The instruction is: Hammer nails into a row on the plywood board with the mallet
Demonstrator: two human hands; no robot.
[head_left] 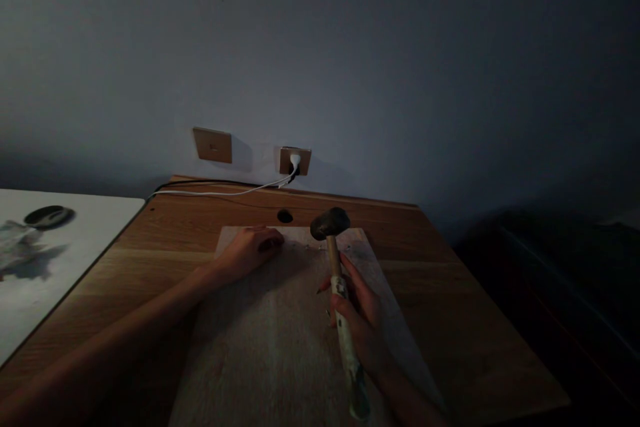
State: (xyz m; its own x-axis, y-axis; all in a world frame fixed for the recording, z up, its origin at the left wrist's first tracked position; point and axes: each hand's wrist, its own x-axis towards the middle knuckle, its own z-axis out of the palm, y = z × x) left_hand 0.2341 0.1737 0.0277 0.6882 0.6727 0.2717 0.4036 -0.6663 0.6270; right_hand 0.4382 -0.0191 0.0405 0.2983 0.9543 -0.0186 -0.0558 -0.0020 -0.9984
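Right hand wrapped round black-headed mallet above wooden board; left hand at board's far-left, perhaps bracing it; can't tell its grip.

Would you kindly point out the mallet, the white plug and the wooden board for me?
Mallet [345, 340]: head-camera view, on the handle.
White plug [295, 160]: head-camera view, on the plug's body.
Wooden board [265, 340]: head-camera view, on its bare upper surface.
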